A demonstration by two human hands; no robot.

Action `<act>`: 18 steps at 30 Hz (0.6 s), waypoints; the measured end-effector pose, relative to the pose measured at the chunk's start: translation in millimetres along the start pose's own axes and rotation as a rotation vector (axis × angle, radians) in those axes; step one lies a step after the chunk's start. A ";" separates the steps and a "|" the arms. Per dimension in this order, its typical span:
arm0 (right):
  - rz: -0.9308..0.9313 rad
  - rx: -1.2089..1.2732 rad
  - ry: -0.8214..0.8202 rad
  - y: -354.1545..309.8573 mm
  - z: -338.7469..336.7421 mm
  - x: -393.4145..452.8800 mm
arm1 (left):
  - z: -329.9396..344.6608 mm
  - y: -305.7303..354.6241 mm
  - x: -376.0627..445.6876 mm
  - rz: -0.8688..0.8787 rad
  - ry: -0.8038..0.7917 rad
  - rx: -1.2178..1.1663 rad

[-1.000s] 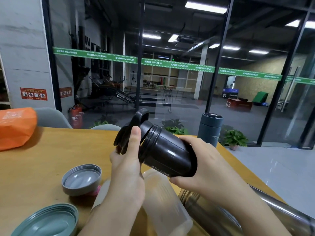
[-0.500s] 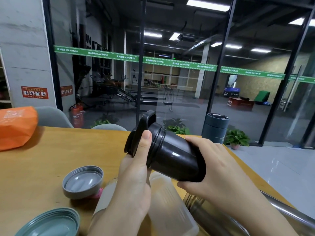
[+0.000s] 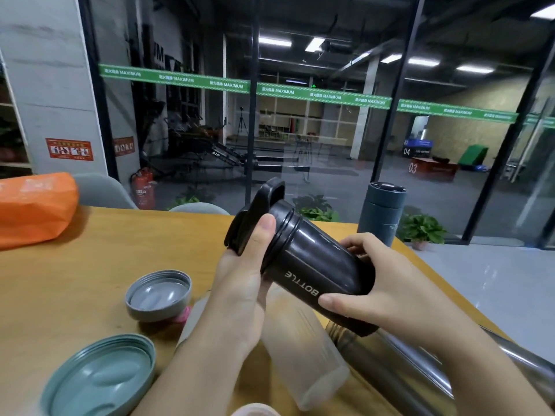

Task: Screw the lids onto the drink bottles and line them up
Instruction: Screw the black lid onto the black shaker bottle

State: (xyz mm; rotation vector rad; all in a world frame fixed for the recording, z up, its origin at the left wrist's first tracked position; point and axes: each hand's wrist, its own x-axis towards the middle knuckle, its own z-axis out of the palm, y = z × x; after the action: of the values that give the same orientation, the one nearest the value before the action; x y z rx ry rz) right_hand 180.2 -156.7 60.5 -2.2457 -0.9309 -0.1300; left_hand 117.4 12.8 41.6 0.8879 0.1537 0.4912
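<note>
Landmark: black bottle point(image 3: 318, 265).
- Bottle base hidden behind right hand point(image 3: 390, 292); lid underside covered by left hand point(image 3: 240, 292).
- Frosted bottle point(image 3: 303, 355) below landmark: neck hidden behind left hand.
- Steel flask point(image 3: 399, 373) lower right of landmark: cut off by frame edge, mouth hidden under right hand.
- Green lid point(image 3: 99, 379) lower left of landmark: cut by bottom edge.
- Orange bag point(image 3: 33, 208) far left of landmark: cut by left edge.
- Pink item point(image 3: 183, 314) under grey lid point(image 3: 159, 295), left of landmark: mostly hidden, identity not determined.

I'm seeing a dark glossy plastic bottle point(image 3: 318, 265) catching highlights, a frosted translucent plastic bottle point(image 3: 303, 355) looking matt, a brushed steel flask point(image 3: 390, 373) shining, and a smooth wood counter point(image 3: 75, 274) gleaming softly.
</note>
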 end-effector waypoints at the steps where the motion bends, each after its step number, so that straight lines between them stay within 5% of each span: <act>1: 0.001 0.017 -0.001 -1.3 -1.3 -1.4 | 0.6 1.4 -0.2 0.009 -0.015 0.002; 18: -0.074 0.084 0.077 -3.4 -6.4 -1.3 | 0.5 4.8 -7.3 0.076 -0.062 0.066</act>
State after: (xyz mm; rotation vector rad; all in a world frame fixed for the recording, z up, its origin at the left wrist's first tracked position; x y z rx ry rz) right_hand 178.1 -159.8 66.8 -2.1151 -0.9604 -0.2057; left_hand 109.5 11.5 45.0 0.9752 0.0803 0.5317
